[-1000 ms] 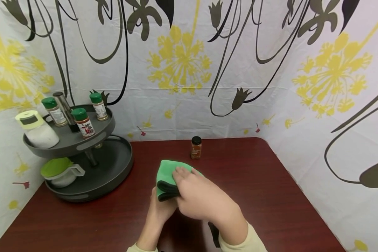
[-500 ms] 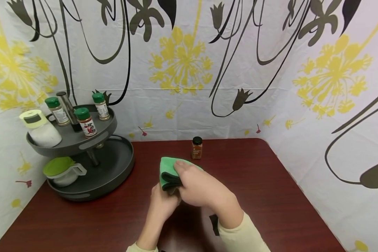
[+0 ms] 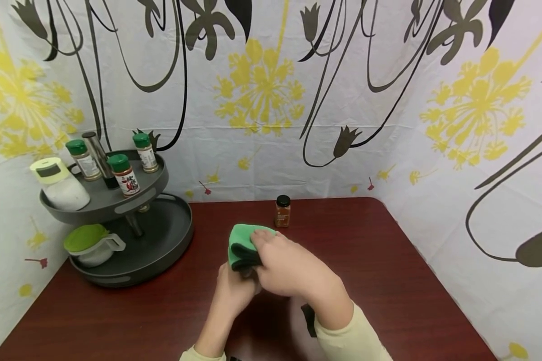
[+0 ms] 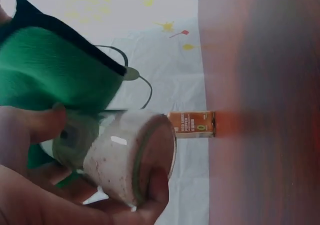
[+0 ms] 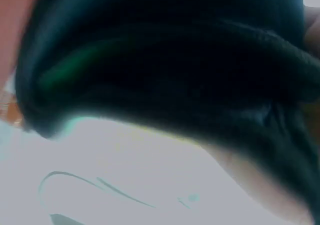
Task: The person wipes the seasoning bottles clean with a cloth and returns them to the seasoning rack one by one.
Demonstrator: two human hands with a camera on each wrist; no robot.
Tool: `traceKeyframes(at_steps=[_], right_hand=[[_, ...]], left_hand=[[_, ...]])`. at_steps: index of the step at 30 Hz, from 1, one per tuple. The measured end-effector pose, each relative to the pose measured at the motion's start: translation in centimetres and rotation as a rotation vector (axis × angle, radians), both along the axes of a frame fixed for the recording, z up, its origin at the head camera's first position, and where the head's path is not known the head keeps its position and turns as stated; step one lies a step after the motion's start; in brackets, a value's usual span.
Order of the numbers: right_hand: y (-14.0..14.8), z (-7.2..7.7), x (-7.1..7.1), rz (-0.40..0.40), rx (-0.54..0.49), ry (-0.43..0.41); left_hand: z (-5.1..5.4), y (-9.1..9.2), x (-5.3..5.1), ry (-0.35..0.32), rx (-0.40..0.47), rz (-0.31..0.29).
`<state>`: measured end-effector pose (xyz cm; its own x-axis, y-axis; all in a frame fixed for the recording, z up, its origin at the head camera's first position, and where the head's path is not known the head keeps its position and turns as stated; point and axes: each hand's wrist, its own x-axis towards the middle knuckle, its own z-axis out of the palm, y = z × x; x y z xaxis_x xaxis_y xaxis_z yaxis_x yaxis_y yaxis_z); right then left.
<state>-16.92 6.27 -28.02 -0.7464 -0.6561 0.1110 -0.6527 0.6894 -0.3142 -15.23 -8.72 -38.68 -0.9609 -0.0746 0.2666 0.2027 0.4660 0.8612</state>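
We are looking down on a red-brown table (image 3: 388,281), its far right corner rounded, a soft sheen showing beneath the hands. A white curtain (image 3: 262,170) is rising behind and along both sides, creased in places, carrying grey stems and yellow flowers.

At the left a two-tier grey rack (image 3: 158,245) is standing on the table. Its upper tier is holding three green-capped shakers (image 3: 126,176), a metal tube (image 3: 98,155) and a white pot (image 3: 68,194) with a pale yellow lid; its lower tier is carrying a green-lidded bowl (image 3: 95,250). Near the table's back edge a black-capped bottle (image 3: 282,214) is standing upright.

Over the middle of the table, the left hand (image 3: 236,290) is gripping a clear jar (image 4: 117,160), fingers curling round its side and base; we are seeing pinkish specks on the glass. The right hand (image 3: 291,264) is clutching a dark-edged green cloth (image 3: 241,233) at the jar's other end. Whether any cloth is reaching inside, we cannot tell.
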Motion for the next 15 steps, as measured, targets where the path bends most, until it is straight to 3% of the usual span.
traceKeyframes(at_steps=[4, 8, 12, 15], right_hand=[[0.7, -1.2, -2.2, 0.000, -0.204, -0.157], [1.0, -3.0, -2.8, -0.104, -0.526, -0.331], [0.4, -4.9, -2.2, -0.247, -0.837, -0.418], [-0.1, -6.0, -1.7, -0.280, -0.956, -0.457]], left_hand=[[0.2, -0.1, -0.3, -0.063, 0.123, -0.032], [0.4, -0.5, -0.6, -0.101, 0.326, -0.079], [0.7, -0.7, -0.9, -0.058, 0.454, -0.076], [0.8, -0.7, -1.0, -0.012, 0.489, -0.052]])
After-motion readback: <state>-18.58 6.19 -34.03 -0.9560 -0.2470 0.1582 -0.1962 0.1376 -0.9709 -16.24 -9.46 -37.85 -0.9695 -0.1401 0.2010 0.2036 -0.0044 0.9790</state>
